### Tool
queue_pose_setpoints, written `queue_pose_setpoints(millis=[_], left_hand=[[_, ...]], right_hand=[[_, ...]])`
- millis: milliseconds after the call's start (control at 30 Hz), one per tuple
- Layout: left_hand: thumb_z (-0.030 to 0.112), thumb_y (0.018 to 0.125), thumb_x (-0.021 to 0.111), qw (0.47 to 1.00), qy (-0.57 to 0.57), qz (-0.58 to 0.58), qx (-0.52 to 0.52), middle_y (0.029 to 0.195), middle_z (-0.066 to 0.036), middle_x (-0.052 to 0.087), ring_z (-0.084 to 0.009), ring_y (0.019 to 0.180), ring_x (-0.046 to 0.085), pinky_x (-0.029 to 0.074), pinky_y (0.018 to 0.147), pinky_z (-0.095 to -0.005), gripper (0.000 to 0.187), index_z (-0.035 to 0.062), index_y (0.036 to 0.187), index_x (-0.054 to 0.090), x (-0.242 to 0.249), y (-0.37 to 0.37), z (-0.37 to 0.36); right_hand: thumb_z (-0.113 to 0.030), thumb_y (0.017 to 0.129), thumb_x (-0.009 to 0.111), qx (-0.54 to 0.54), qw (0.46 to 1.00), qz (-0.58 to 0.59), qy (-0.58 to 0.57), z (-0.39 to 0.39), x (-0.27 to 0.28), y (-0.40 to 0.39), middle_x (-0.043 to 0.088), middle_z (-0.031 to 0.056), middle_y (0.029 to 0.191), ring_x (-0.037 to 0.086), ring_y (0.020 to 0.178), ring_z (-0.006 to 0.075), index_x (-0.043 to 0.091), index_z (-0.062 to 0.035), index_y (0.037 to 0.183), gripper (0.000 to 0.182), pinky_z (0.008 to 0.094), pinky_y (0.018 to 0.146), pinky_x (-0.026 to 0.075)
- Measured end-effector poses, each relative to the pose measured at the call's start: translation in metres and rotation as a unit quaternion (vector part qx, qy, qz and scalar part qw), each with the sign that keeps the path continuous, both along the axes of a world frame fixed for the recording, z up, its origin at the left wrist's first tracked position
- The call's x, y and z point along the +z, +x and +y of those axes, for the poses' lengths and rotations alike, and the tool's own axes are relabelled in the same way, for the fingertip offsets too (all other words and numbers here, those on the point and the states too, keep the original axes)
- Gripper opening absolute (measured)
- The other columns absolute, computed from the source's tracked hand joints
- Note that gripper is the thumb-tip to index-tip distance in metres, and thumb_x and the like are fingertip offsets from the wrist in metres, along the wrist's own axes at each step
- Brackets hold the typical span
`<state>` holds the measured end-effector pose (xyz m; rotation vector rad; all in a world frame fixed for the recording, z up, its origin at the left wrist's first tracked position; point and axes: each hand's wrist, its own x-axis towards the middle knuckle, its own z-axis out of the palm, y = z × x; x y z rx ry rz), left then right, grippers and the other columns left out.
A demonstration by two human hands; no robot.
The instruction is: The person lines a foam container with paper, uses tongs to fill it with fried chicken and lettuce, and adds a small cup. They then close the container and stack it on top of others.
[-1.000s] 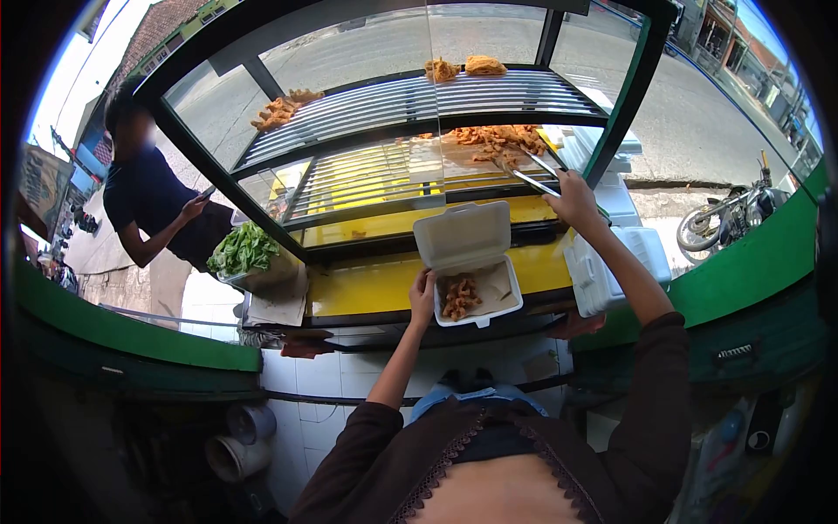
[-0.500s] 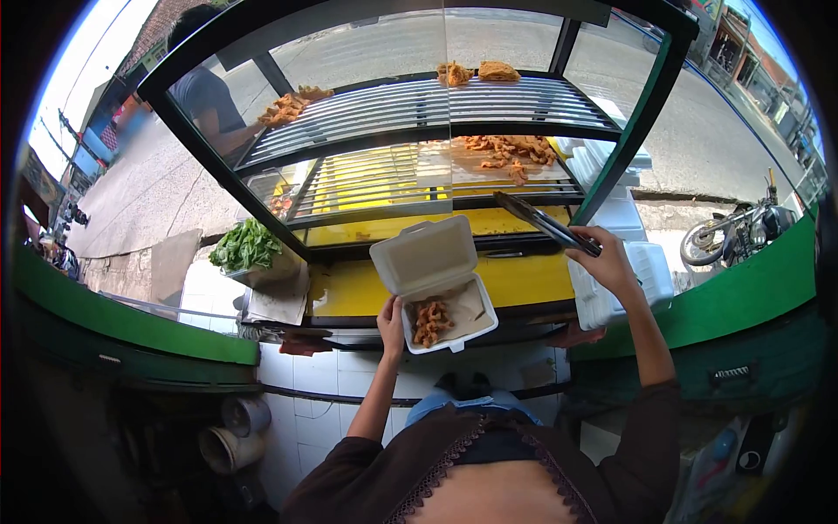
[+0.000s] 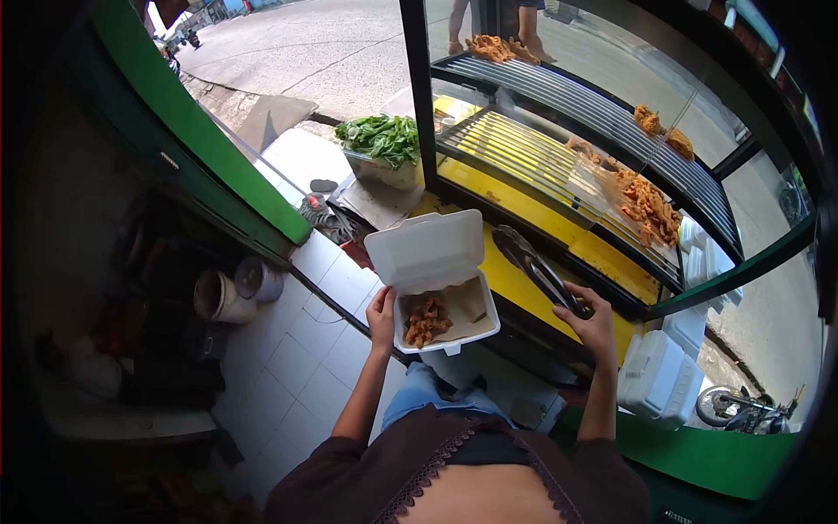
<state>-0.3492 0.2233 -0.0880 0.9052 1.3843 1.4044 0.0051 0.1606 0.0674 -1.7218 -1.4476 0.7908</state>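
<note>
My left hand grips the left side of an open white foam takeaway box, its lid tipped back. Inside, on brown paper, lies a small heap of fried pieces at the left. My right hand is closed around the handle end of metal tongs. Their dark tips point up and left, just right of the box lid, with no food visible between them. Beyond the tongs, a glass display case holds more fried pieces on its lower rack.
Leafy greens fill a container left of the case. Stacked foam boxes stand at the right, above a green ledge. Buckets sit on the floor at the left. A person's legs show behind the case.
My view has turned left, so the case now appears further right. The tongs have come lower and nearer the box. The box stays in my left hand with its lid up.
</note>
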Motion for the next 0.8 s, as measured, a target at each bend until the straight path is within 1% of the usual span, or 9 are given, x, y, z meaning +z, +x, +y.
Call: queue_pose_setpoints(millis=[233,333,367,467,533,567,667,700,800], left_hand=[[0.024,0.092,0.059,0.997,0.011,0.029,0.070,0.097,-0.008,0.066,-0.0118,0.086,0.059,0.045,0.080,-0.0238,0.035,-0.0064,0.110,0.062,0.008,-0.108,0.029],[0.023,0.092,0.059,0.997,0.000,0.041,0.067,0.094,-0.006,0.067,-0.0104,0.082,0.059,0.046,0.077,-0.0231,0.033,-0.0059,0.108,0.063,0.007,-0.155,0.056],[0.023,0.092,0.059,0.997,0.001,0.043,0.065,0.094,-0.006,0.067,-0.0104,0.082,0.059,0.046,0.077,-0.0231,0.033,-0.0059,0.108,0.063,0.007,-0.171,0.066],[0.020,0.091,0.059,0.999,0.001,0.025,0.038,0.092,-0.006,0.067,-0.0093,0.080,0.060,0.047,0.074,-0.0223,0.032,-0.0072,0.108,0.062,0.004,-0.208,0.093],[0.020,0.091,0.059,1.000,-0.011,0.014,0.020,0.092,-0.007,0.067,-0.0091,0.080,0.060,0.047,0.074,-0.0222,0.032,-0.0073,0.108,0.062,0.003,-0.227,0.111],[0.019,0.091,0.059,1.000,-0.027,0.004,0.008,0.092,-0.007,0.067,-0.0089,0.080,0.060,0.047,0.073,-0.0221,0.031,-0.0074,0.108,0.062,0.003,-0.235,0.118],[0.018,0.091,0.059,1.000,-0.028,0.004,-0.001,0.093,-0.007,0.066,-0.0093,0.080,0.060,0.048,0.073,-0.0219,0.031,-0.0071,0.108,0.062,-0.005,-0.252,0.141],[0.018,0.091,0.059,1.000,-0.024,0.001,-0.001,0.093,-0.007,0.066,-0.0095,0.081,0.060,0.048,0.074,-0.0221,0.031,-0.0071,0.108,0.062,-0.004,-0.255,0.148],[0.018,0.091,0.058,1.000,-0.022,-0.005,-0.015,0.093,-0.007,0.066,-0.0099,0.081,0.060,0.048,0.074,-0.0222,0.031,-0.0074,0.108,0.062,0.002,-0.260,0.170]], right_hand=[[-0.018,0.071,0.078,0.067,0.996,-0.007,0.052,0.091,0.008,-0.102,0.065,0.0129,0.103,0.062,0.097,0.0223,0.062,-0.0020,0.116,0.050,0.0308,0.087,0.044],[-0.016,0.069,0.077,0.064,0.989,-0.081,0.104,0.137,0.015,-0.153,0.061,0.0138,0.107,0.060,0.101,0.0292,0.058,-0.0043,0.122,0.057,0.0325,0.089,0.045],[-0.015,0.069,0.075,0.055,0.982,-0.125,0.128,0.153,0.015,-0.170,0.061,0.0126,0.105,0.060,0.097,0.0304,0.058,-0.0052,0.121,0.056,0.0346,0.087,0.046],[-0.014,0.069,0.074,0.036,0.970,-0.185,0.153,0.202,0.015,-0.212,0.059,0.0107,0.104,0.059,0.094,0.0285,0.057,-0.0070,0.122,0.056,0.0364,0.085,0.047],[-0.014,0.069,0.074,0.036,0.927,-0.304,0.218,0.235,0.011,-0.231,0.057,0.0077,0.104,0.057,0.094,0.0249,0.056,-0.0093,0.124,0.058,0.0363,0.084,0.046],[-0.014,0.069,0.074,0.031,0.927,-0.304,0.217,0.250,0.011,-0.238,0.057,0.0077,0.104,0.057,0.094,0.0249,0.056,-0.0093,0.124,0.058,0.0363,0.084,0.046],[-0.017,0.069,0.075,0.035,0.882,-0.414,0.223,0.285,0.016,-0.257,0.055,0.0050,0.102,0.055,0.095,0.0228,0.056,-0.0091,0.122,0.057,0.0354,0.081,0.046],[-0.017,0.068,0.074,0.036,0.867,-0.454,0.203,0.296,0.020,-0.262,0.054,0.0060,0.100,0.055,0.094,0.0232,0.057,-0.0079,0.119,0.055,0.0350,0.079,0.046],[-0.014,0.068,0.073,0.060,0.858,-0.487,0.152,0.318,0.037,-0.267,0.055,0.0077,0.101,0.055,0.093,0.0259,0.055,-0.0040,0.120,0.056,0.0376,0.081,0.046]])
